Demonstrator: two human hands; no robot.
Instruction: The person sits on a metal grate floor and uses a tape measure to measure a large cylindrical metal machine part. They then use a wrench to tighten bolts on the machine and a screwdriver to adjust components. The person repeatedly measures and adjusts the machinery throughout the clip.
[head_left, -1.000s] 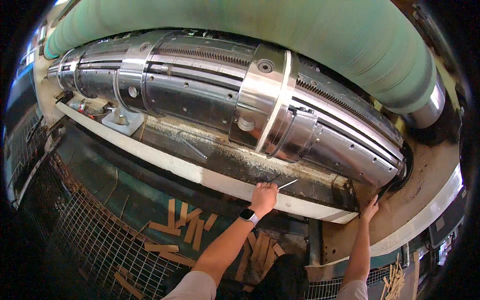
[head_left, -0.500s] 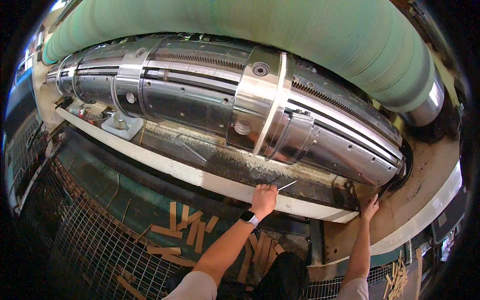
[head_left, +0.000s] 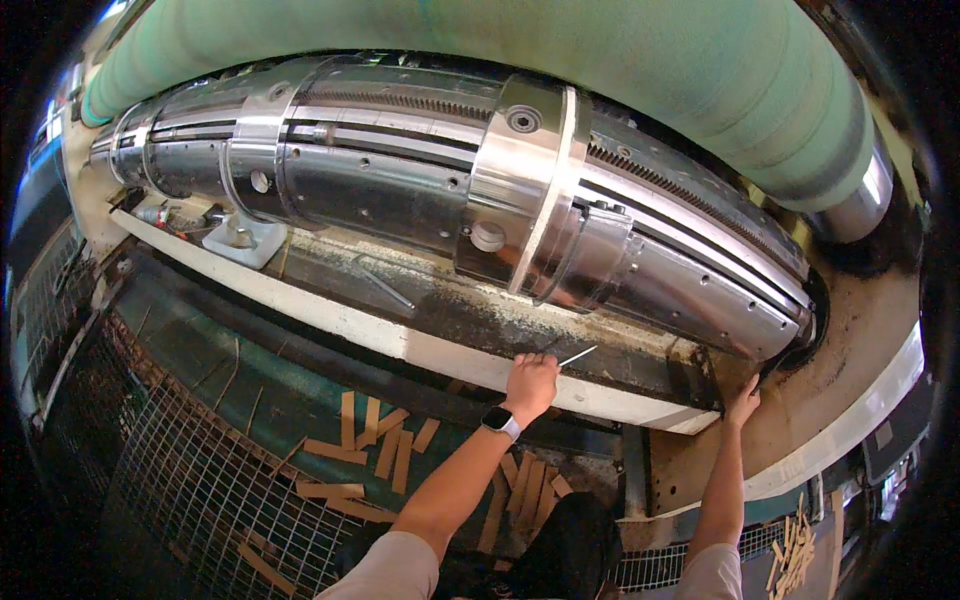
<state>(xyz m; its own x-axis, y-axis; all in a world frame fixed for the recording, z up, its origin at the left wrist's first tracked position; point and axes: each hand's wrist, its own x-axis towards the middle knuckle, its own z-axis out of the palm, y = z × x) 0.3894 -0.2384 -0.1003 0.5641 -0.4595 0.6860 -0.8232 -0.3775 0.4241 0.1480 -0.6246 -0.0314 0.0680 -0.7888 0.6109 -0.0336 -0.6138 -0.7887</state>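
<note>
Hands (head_left: 531, 382) at ledge (head_left: 440, 352) edge — rod (head_left: 578, 355)

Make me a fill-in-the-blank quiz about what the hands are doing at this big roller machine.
1. The left hand holds a thin ____ tool over the white ledge.
2. The right hand rests flat, holding ____.
3. On the left wrist sits a ____.
4. Above the steel cylinder runs a ____ roller.

Missing words: metal; nothing; watch; green
</note>
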